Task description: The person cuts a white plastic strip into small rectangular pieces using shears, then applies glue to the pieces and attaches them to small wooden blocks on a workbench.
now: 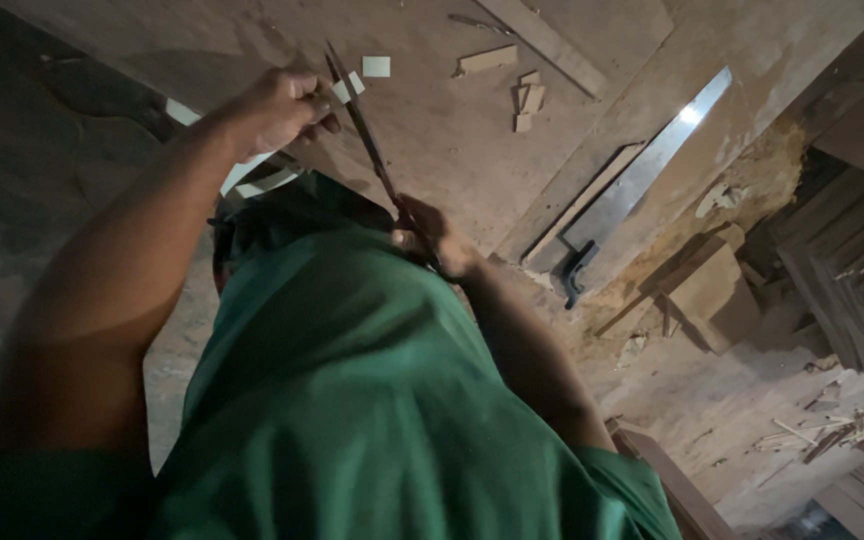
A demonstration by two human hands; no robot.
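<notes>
My left hand (277, 108) was curled tight around the far end of a long, thin, dark metal strip (367, 140), which ran on a slant from eleven o'clock down to five o'clock across the worn brown wooden bench top (432, 110). My right hand (432, 240) was closed over the strip's near end, just above my green shirt (352, 400). At one o'clock from my left hand lay two small white rectangular chips (376, 67), and further toward two o'clock sat a few short pale wooden offcuts (512, 80). Well off at three o'clock from my right hand lay a steel handsaw with a black handle (632, 195), flat on the bench beside a narrow wooden slat (582, 205).
</notes>
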